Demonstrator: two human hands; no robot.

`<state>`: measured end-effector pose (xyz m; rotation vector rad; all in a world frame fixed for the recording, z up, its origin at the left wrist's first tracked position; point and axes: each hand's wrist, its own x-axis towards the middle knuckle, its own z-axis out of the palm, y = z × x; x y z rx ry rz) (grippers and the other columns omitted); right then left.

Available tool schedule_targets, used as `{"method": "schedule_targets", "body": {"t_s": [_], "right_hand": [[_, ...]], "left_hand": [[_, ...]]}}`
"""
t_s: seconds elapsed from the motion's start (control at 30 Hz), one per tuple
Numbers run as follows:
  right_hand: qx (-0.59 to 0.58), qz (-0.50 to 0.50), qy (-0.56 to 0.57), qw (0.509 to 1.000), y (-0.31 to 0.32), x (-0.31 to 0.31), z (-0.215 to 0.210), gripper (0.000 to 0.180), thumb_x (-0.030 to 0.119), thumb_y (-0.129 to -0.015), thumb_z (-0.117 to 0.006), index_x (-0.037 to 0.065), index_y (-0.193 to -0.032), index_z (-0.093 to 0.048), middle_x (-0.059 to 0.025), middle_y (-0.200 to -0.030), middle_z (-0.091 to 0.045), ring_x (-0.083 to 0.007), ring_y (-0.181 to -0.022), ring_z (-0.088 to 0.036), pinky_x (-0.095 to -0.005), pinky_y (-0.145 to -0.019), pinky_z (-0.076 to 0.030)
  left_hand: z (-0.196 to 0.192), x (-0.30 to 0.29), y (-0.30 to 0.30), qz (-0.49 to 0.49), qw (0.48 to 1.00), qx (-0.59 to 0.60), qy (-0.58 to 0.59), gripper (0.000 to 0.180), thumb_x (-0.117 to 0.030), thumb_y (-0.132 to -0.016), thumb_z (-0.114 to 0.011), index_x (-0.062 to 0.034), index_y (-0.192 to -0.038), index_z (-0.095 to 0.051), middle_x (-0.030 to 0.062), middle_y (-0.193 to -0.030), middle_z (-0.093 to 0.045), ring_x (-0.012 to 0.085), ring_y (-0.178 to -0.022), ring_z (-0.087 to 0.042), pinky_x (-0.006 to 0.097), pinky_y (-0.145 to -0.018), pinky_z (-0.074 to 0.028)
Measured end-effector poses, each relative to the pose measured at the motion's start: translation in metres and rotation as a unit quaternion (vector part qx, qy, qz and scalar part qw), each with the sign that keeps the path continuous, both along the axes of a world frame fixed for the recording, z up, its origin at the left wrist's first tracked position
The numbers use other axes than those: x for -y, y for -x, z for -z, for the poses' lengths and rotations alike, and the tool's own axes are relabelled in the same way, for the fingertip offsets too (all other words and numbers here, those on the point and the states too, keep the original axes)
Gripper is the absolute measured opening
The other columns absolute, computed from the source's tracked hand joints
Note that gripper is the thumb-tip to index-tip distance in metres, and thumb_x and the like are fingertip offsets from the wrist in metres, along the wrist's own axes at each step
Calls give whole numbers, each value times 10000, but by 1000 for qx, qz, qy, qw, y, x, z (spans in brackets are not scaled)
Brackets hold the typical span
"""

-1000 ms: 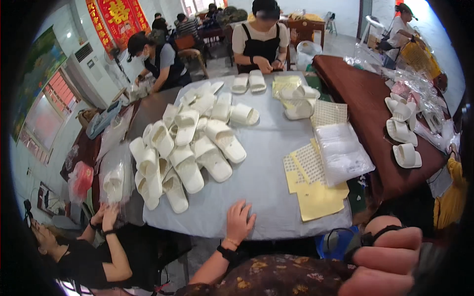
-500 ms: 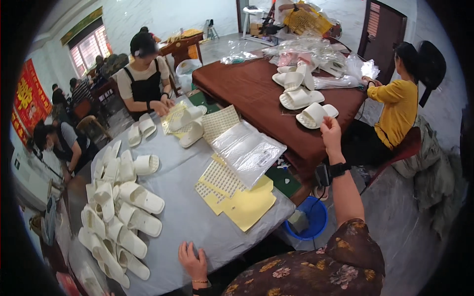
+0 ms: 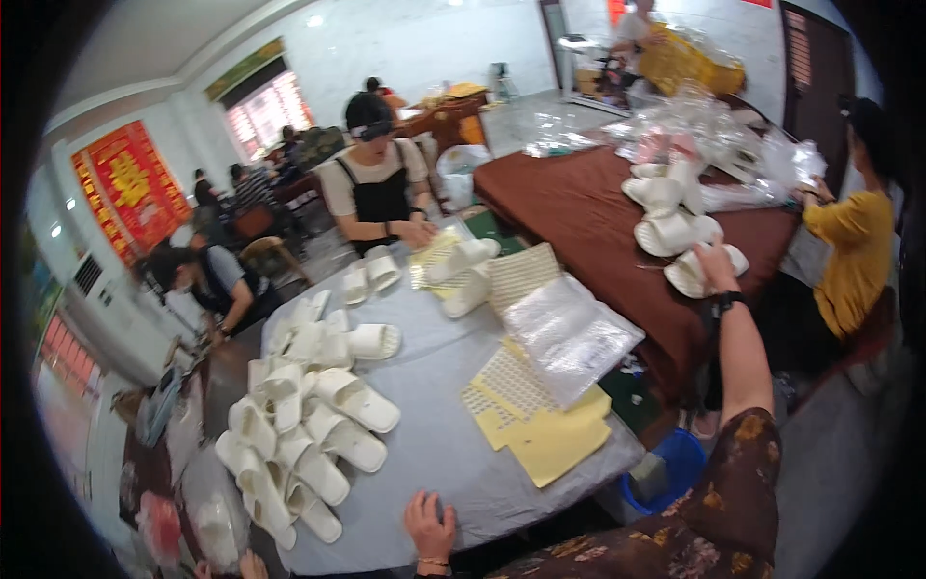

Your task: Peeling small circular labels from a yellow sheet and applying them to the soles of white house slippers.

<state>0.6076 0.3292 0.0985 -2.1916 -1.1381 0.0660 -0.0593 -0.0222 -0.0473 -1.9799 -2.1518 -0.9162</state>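
Note:
On the brown-covered table to the right, my right hand (image 3: 714, 265) has its fingers closed on a white slipper (image 3: 683, 278), the nearest of a short row there. Just behind it lies another white slipper (image 3: 670, 232). My left hand (image 3: 430, 526) rests on the near edge of the grey-covered table (image 3: 410, 434), fingers stretched out, holding nothing. To its left is a heap of white slippers (image 3: 333, 434). Yellow sticker sheets (image 3: 559, 444) and a clear plastic sleeve (image 3: 569, 333) lie between my two hands.
Across the grey table a person in a black apron (image 3: 376, 198) works beside more slippers (image 3: 468, 280). A person in yellow (image 3: 849, 241) sits at the brown table's right, near piled plastic bags (image 3: 694, 125). A blue bucket (image 3: 690, 463) stands below. Another person's fingers (image 3: 253, 565) show at lower left.
The view has swung left, so the scene sits further right. My right hand has come down from above the nearest slipper onto it. My left hand stays at the table edge.

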Motion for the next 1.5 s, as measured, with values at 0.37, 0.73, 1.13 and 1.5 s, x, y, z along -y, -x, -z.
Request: {"method": "schedule_targets", "body": {"t_s": [0.37, 0.73, 1.13, 1.5], "right_hand": [[-75, -97, -43, 992, -39, -74, 26, 501, 159, -728, -692, -106, -1144, -607, -251, -997, -701, -359, -905, -698, -405, -774, -539], [-189, -182, -45, 964, 4, -32, -3, 63, 35, -737, -679, 11, -735, -621, -15, -684, -584, -122, -584, -539, -316, -532, -421], [-675, -396, -99, 614, 230, 106, -55, 288, 21, -894, -547, 19, -1182, -560, -80, -1082, -644, -208, -924, -666, -359, -861, -556], [-633, -481, 88, 600, 450, 229, 11, 484, 58, -895, -642, 47, -1341, -454, -143, -1307, -529, -281, -1161, -567, -375, -965, -492]], "left_hand": [[-1, -2, -4, 2, 996, 27, 87, 620, -345, -889, -669, -57, -1409, -492, 205, -1466, -446, 420, -1333, -384, 548, -1117, -279], [-14, 0, -10, -1, 1000, 18, 10, 415, -306, -820, -712, -66, -1152, -653, 161, -1264, -578, 359, -1184, -525, 476, -1006, -399], [-69, -3, -42, 114, 979, 166, 23, 522, -316, -865, -724, -54, -1294, -583, 191, -1327, -536, 369, -1233, -508, 449, -1045, -410], [-118, 8, -25, 97, 882, 456, 76, 670, -230, -941, -650, 24, -1470, -327, 197, -1334, -539, 280, -1168, -575, 377, -985, -468]]}}
